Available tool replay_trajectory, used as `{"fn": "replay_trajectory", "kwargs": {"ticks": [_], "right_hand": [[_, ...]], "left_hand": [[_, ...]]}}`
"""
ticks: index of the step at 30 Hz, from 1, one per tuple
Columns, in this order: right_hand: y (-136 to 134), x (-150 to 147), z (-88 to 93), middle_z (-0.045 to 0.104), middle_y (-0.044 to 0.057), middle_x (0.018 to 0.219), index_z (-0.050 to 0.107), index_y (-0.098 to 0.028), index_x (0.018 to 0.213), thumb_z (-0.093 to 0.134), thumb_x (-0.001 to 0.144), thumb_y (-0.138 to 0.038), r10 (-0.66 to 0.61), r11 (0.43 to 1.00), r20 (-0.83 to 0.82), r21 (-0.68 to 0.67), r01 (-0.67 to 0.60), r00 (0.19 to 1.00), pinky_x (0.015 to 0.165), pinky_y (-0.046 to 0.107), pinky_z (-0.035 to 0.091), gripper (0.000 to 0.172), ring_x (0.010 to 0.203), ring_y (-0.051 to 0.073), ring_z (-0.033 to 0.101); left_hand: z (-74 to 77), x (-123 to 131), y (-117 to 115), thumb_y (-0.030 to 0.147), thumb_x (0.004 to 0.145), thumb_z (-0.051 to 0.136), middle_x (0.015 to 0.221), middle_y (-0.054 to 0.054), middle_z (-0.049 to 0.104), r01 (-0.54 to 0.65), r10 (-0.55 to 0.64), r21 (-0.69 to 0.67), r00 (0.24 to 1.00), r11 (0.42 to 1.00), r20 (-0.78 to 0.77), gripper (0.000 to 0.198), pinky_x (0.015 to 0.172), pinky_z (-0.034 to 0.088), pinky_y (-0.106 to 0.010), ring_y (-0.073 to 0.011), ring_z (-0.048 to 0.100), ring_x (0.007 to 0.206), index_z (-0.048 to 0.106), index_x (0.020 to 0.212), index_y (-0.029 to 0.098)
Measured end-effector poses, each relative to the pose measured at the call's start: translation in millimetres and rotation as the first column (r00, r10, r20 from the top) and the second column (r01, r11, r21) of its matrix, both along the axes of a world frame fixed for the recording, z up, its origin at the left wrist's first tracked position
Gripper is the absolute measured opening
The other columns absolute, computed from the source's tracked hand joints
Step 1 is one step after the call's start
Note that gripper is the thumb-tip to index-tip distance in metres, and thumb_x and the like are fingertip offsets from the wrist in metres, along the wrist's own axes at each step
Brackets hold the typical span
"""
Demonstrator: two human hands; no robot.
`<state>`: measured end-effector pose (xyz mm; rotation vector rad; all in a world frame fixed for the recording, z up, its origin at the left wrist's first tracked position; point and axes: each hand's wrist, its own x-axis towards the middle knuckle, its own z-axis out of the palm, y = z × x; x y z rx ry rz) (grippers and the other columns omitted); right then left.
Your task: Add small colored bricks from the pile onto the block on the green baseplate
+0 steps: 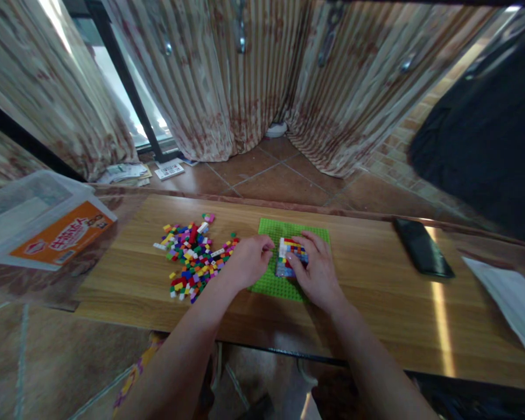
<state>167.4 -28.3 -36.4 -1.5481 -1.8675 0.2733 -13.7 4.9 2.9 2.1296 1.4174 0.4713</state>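
A green studded baseplate [266, 284] lies on the wooden table, and on it stands a block of small toy bricks [284, 268] in white, red, yellow, orange and blue rows. My right hand [317, 265] rests over the right side of this block, its thumb on top and its fingers curled round the far edge. My left hand [254, 259] is just left of the block, above the baseplate's left edge. Its fingers are curled and pressed together; whatever they may hold is hidden. Left of that hand spreads a pile of loose coloured bricks [192, 256].
A clear plastic box [39, 216] with an orange label stands at the table's left end. To the right lie a black phone [422, 248] and a white sheet [507, 297]. Beyond the table [367, 274] hang striped curtains [254, 81], with papers [125, 173] on the tiled floor.
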Motion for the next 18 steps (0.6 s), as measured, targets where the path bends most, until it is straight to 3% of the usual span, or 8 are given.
{"fn": "replay_trajectory", "kwargs": {"ticks": [18], "right_hand": [[2.0,0.3,-5.0,0.06,0.015,0.126,0.063,-0.018,0.119,0.055,0.093,-0.04,0.016,0.999,0.011,0.028,-0.016,1.0,0.102,0.052,0.043,0.036,0.117,0.031,0.051]], "left_hand": [[-2.3,-1.5,-0.3,0.013,0.087,0.054,0.096,-0.006,0.075,-0.011,0.011,0.013,1.0,1.0,0.027,0.02,0.084,0.052,-0.032,-0.0204,0.068,0.087,0.071,0.095,0.016]]}}
